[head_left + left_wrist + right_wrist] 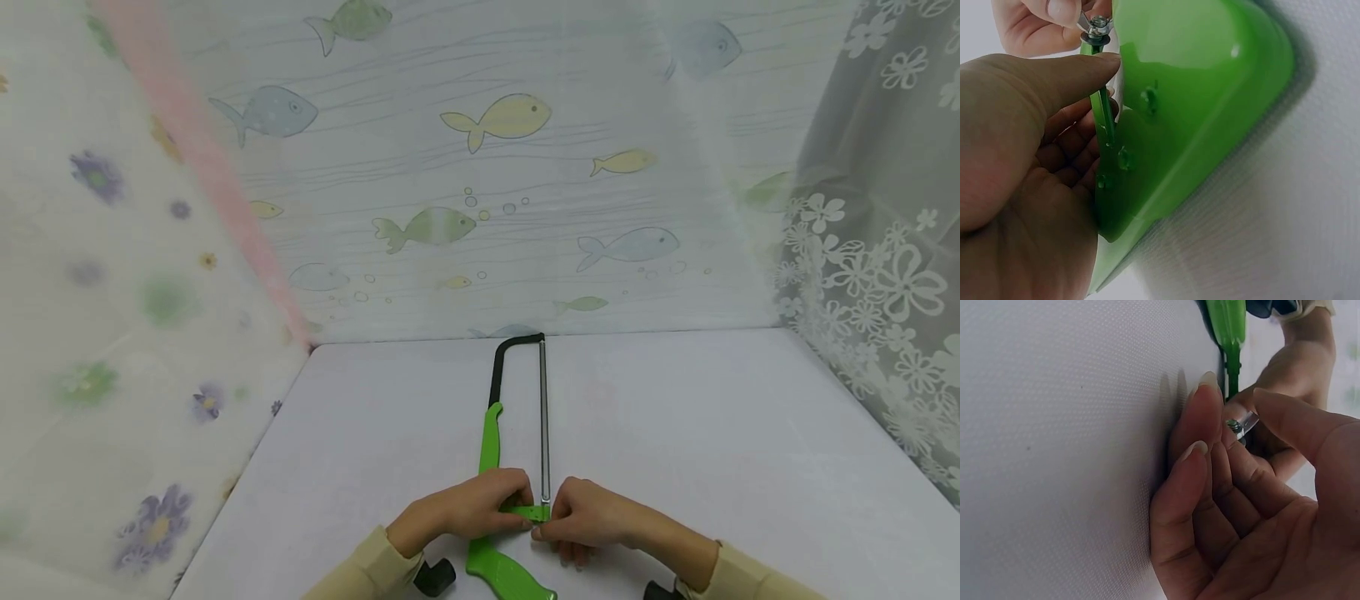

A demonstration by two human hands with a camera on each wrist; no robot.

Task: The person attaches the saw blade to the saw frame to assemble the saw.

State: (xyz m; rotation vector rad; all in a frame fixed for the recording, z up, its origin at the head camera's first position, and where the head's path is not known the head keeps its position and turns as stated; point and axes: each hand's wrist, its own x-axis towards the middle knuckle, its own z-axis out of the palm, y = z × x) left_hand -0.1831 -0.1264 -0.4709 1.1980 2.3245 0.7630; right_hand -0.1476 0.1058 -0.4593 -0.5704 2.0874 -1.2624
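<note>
A hacksaw with a green handle and a black front frame lies on the white table, its far end pointing away from me. Its long silver blade runs along the right side. My left hand holds the green crosspiece at the blade's near end, the thumb lying over it in the left wrist view. From the other side, my right hand pinches a metal wing nut at the end of that crosspiece. The wing nut shows between right thumb and forefinger in the right wrist view; the fingertips partly cover it.
A white textured cloth covers the table. Behind it hangs a fish-print curtain, with a flowered sheet on the left and a lace curtain on the right. Dark wrist devices sit by both sleeves.
</note>
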